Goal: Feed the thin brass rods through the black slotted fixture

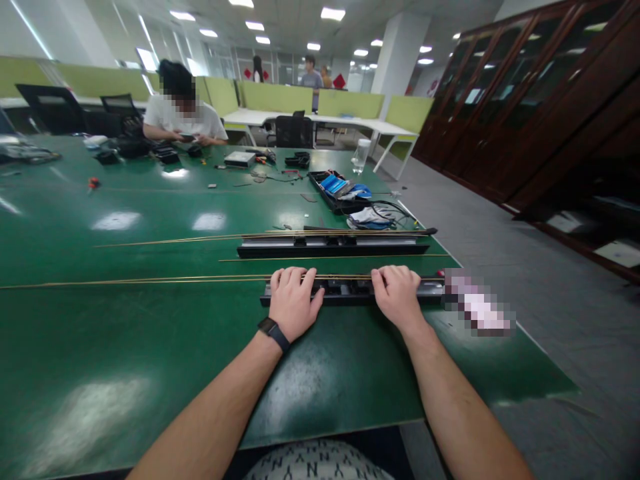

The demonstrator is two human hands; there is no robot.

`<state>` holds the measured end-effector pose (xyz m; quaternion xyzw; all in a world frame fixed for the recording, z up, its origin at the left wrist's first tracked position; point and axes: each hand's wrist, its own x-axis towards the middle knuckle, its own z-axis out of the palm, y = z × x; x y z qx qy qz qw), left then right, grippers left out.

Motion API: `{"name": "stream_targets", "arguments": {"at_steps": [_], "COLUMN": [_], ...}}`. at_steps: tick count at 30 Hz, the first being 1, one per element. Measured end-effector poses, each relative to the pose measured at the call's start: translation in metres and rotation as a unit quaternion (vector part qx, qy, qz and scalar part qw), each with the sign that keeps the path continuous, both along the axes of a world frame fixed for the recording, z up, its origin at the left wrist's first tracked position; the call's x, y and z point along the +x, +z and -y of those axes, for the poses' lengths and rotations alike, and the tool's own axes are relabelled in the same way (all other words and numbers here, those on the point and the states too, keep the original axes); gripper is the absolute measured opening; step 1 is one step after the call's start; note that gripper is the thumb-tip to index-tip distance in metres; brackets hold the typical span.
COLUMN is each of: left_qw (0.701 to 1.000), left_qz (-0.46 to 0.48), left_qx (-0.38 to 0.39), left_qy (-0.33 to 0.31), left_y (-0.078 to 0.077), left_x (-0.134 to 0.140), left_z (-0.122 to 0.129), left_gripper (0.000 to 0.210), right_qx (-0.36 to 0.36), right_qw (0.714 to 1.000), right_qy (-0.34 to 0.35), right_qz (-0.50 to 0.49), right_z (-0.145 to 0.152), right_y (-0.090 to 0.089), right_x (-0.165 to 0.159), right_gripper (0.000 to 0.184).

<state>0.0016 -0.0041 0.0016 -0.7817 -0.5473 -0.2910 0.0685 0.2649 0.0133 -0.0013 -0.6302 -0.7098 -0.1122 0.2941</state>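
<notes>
A long black-and-silver metal rail [345, 300] lies crosswise in front of me on the green table. My left hand [294, 303] grips it left of the middle, fingers curled over the far edge and thumb on the near side. Toward the right end, my right hand [399, 293] is closed over the same rail. Thin brass-coloured rods [150, 281] run along the rail's far side, under my fingers, and stick out far to the left. The fingertips are hidden behind the rail. A second similar rail [333, 251] lies parallel beyond, with more thin rods on it.
A single rod [335, 259] lies between the rails. Farther back are a black tray [325, 193] with blue items, gloves [373, 217], cables and a clear bottle [361, 157]. A blurred pinkish patch [480, 307] covers the right edge. A person [185, 113] sits across the table [175, 373].
</notes>
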Motion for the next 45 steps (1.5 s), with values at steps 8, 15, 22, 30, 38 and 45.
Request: {"name": "stream_targets", "arguments": {"at_steps": [8, 15, 22, 30, 38, 45], "left_qw": [1.000, 1.000, 1.000, 1.000, 1.000, 1.000], "left_qz": [-0.002, -0.003, 0.002, -0.001, 0.001, 0.000], "left_qx": [0.003, 0.001, 0.002, -0.002, 0.001, 0.000], "left_qy": [0.000, -0.002, -0.002, -0.002, -0.002, -0.002], "left_y": [0.001, 0.002, 0.000, 0.001, 0.001, 0.001], "left_x": [0.000, 0.001, 0.001, 0.001, 0.001, 0.001], "left_z": [0.001, 0.001, 0.000, 0.001, 0.000, 0.000], "left_gripper": [0.039, 0.039, 0.039, 0.039, 0.039, 0.040], "right_qx": [-0.015, -0.005, -0.020, -0.007, -0.012, -0.010], "right_qw": [1.000, 1.000, 1.000, 1.000, 1.000, 1.000], "right_qy": [-0.004, -0.019, 0.004, -0.020, -0.001, 0.007], "right_qz": [0.002, -0.004, 0.003, 0.005, -0.005, -0.005], "right_z": [0.001, 0.000, 0.000, -0.001, 0.000, 0.000], "right_y": [0.002, 0.002, 0.001, -0.001, 0.001, 0.000], "right_x": [-0.003, 0.003, -0.001, 0.005, 0.002, 0.000], "right_gripper": [0.033, 0.032, 0.034, 0.030, 0.032, 0.033]}}
